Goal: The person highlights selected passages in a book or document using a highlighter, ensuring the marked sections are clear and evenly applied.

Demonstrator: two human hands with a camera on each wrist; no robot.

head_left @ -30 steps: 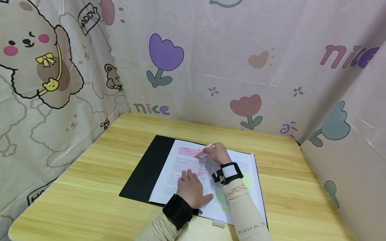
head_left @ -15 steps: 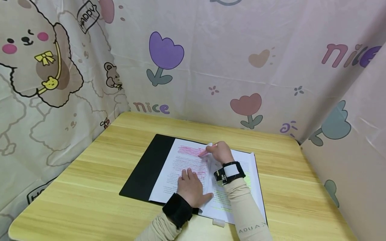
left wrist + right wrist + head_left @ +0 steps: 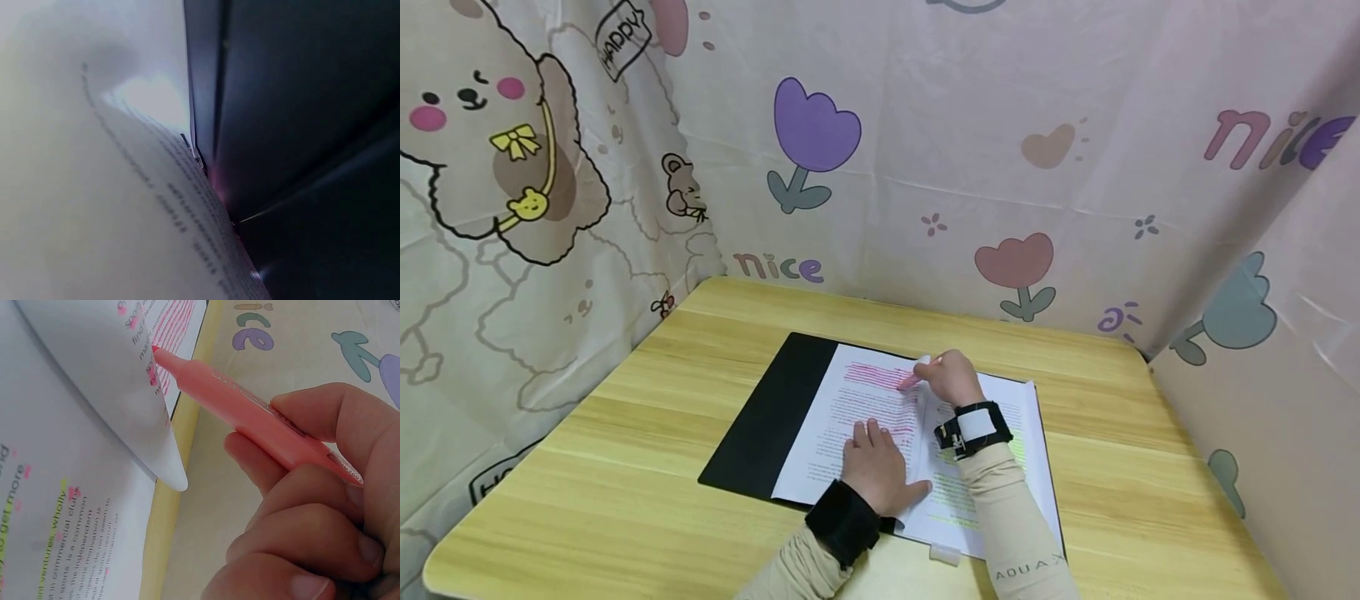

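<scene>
My right hand pinches a pink highlighter between thumb and fingers. In the head view its tip meets the upper part of the left page, at the right end of a block of pink-marked lines. Flat on the lower part of that page rests my left hand, fingers spread and thumb out toward the right page, which bears yellow-green marks. A page corner curls up beside the highlighter in the right wrist view. The left wrist view has blurred print on a page and a dark surface, without the hand.
Both pages lie in a black folder on a wooden table. A small whitish tab shows at the folder's near edge. A printed curtain hangs behind the table and along its sides.
The highlighter and right hand have shifted slightly to the right along the marked lines. My left hand stays in place on the page.
</scene>
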